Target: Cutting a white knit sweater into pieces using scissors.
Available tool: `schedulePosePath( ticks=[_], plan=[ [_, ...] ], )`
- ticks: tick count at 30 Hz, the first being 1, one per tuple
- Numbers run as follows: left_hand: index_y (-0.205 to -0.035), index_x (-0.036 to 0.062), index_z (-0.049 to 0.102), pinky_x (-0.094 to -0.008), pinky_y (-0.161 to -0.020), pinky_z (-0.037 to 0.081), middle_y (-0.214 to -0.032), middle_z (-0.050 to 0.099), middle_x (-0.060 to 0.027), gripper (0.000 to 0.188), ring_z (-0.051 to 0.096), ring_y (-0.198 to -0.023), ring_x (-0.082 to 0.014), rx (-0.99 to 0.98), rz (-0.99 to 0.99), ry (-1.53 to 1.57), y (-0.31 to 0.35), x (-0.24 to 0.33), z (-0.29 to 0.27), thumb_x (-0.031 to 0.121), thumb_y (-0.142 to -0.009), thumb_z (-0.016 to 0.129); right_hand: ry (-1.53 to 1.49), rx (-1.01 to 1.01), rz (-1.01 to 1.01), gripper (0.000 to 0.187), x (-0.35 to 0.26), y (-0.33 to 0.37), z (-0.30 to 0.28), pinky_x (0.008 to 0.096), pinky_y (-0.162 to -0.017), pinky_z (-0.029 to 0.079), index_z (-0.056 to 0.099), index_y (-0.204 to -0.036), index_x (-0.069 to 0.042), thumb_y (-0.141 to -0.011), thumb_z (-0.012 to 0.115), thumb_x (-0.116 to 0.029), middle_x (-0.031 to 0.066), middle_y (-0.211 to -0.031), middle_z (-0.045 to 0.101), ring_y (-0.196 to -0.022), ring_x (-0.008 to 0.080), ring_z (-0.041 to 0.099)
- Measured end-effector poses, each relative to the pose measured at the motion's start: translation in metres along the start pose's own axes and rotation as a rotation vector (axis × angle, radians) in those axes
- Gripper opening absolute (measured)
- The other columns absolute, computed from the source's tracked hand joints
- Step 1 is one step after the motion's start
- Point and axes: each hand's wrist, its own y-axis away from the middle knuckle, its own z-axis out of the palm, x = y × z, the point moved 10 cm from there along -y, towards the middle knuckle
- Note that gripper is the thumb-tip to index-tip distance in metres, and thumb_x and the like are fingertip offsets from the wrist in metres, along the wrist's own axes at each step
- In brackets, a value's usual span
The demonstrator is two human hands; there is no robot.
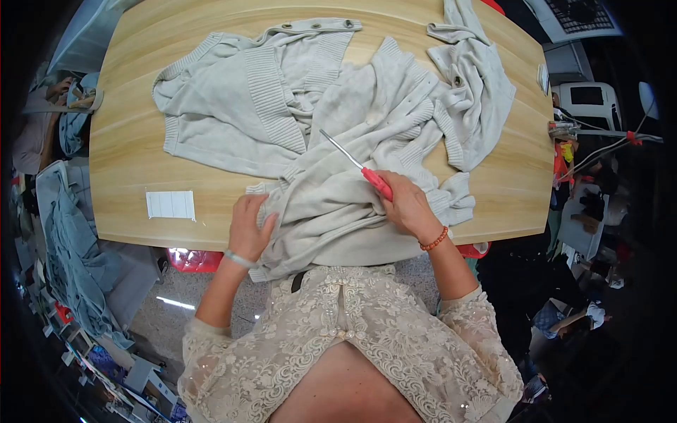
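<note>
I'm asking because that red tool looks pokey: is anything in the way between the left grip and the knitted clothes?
Nothing visible is. The left grip is right at the near left edge of the pale knitted clothes. The red-handled tool is off to the right, in the right grip.

Bright, even light, seemingly from overhead, covers the counter (127,141), leaving soft shadows in the folds of the pale knitwear (338,183). A thin glint runs along the metal shaft of the red-handled tool (345,150). A white streak of glare crosses the polished floor (204,287), and highlights dot the shiny red object (190,260) below the counter's edge. The centre looks sharp; the surroundings dim, especially at right, where detail softens. Fisheye distortion bows the counter's edges, and black fills the corners.
</note>
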Motion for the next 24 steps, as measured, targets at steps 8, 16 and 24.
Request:
schedulePosePath(
  ticks=[8,16,24],
  plan=[
    [-0.113,0.0014,0.062,-0.0466,-0.088,0.045,-0.104,0.065,-0.0209,0.043,0.058,-0.098,-0.0379,-0.299,-0.048,0.051,-0.094,0.008,0.11,0.02,-0.074,0.068,-0.046,0.026,0.021,0.043,0.0,0.005,-0.018,0.0405,-0.088,0.048,0.056,-0.125,-0.008,-0.082,0.058,-0.002,0.0183,-0.11,0.063,-0.102,0.038,0.06],
    [-0.103,0.0021,0.064,-0.0323,-0.073,0.048,-0.085,0.066,-0.0116,0.033,0.061,-0.078,-0.0183,-0.977,-0.072,0.62,0.015,0.076,0.045,0.028,-0.082,0.065,-0.184,0.003,-0.088,0.037,-0.033,-0.014,-0.054,0.0401,-0.087,0.048,0.056,-0.121,-0.007,-0.084,0.057,0.0,0.0163,-0.112,0.061,-0.104,0.0376,0.058],
    [-0.131,0.0086,0.05,-0.0393,-0.075,0.049,-0.097,0.055,-0.0143,0.062,0.056,-0.087,-0.0299,0.06,-0.185,-0.003,-0.044,-0.076,-0.003,0.021,-0.077,0.076,-0.083,-0.197,-0.175,0.035,-0.047,-0.05,0.017,0.0413,-0.082,0.049,0.054,-0.122,-0.008,-0.088,0.06,-0.011,0.016,-0.11,0.06,-0.098,0.0379,0.06]
  ],
)
